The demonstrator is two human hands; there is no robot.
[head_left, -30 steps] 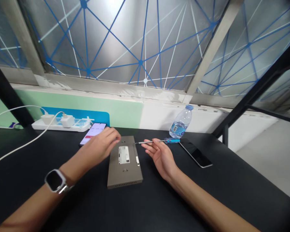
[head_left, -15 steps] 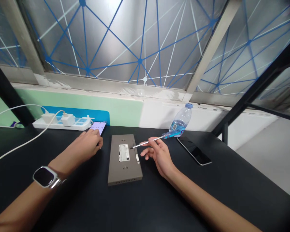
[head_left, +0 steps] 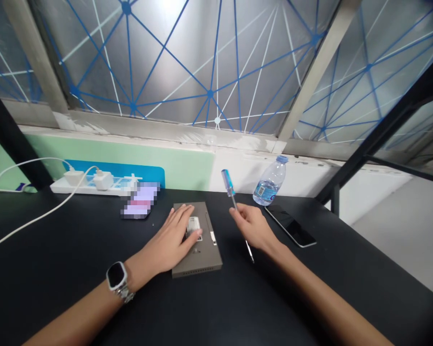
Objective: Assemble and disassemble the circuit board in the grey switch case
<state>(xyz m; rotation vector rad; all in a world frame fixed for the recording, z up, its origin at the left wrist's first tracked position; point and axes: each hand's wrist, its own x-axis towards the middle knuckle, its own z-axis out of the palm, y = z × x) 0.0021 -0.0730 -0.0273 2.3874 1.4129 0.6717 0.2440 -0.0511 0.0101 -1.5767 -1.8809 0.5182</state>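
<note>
A flat grey-brown device (head_left: 198,262), perhaps a router or network switch lying underside up, rests on the black table with a white label (head_left: 194,228) on its upper face. My left hand (head_left: 169,238) lies on it with fingers stretched out, partly covering the label. To the right of the device, my right hand (head_left: 254,226) grips a screwdriver (head_left: 227,181) by its metal shaft. Its blue translucent handle points up and away, and the tip points down toward me. A gap separates the screwdriver from the device.
At the back left lies a lit phone (head_left: 142,199), its picture blurred, by a white power strip (head_left: 63,186) with plugged-in chargers and cables. A water bottle (head_left: 270,182) and a dark phone (head_left: 290,225) are beyond my right hand. Black frame bars (head_left: 357,163) rise at the right.
My left hand has moved from the lit phone onto the device, which has shifted slightly right. My right hand has turned the screwdriver from pointing left to nearly upright, handle up.
</note>
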